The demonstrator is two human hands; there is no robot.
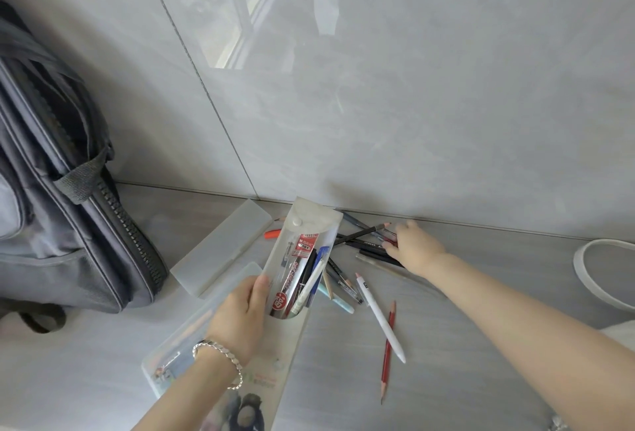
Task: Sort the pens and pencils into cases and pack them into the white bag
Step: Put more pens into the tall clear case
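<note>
Left hand (240, 313) grips the clear pouch (318, 215); right hand (412, 248), grasp indiscernible, touches the dark pile (369, 249) and should extract pens only.

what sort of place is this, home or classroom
Probably a study spot at home or school, not certain: a grey surface against a glossy tiled wall, loose pens and pencils beside a clear pouch, and a grey backpack at the left.

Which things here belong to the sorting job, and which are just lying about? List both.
Job: clear pouch, gripped by left hand; dark pencils under right hand; white pen; red pencil; frosted case; white-rimmed object, possibly the bag.
Lying about: grey backpack.
</note>
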